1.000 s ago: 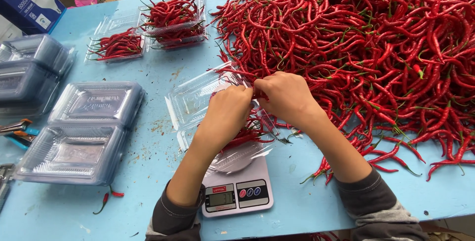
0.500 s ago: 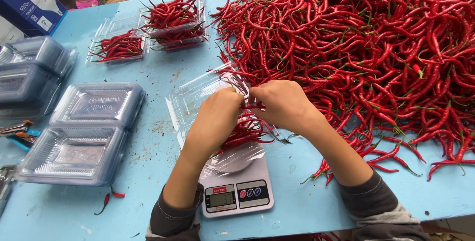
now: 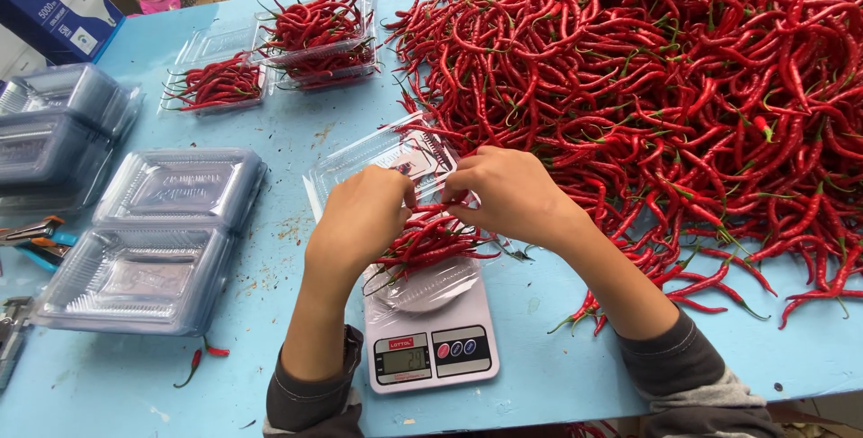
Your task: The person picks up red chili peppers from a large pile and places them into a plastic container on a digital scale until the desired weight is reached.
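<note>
both hands, left hand [image 3: 364, 213] and right hand [image 3: 508, 193], pinch red chillies [image 3: 431, 238] over the open clamshell [image 3: 395, 161] on the scale [image 3: 431, 321], so their weight registers.

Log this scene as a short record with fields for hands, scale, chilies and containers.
left hand: over the scale, fingers in a bunch of red chilies
right hand: pinching the same bunch from the other side
scale: white digital kitchen scale, display lit
open clamshell: clear, lid back, behind the hands
chili pile: large heap on the blue table
filled trays: clear, packed with chilies, far side
empty trays: stacked at left
</note>
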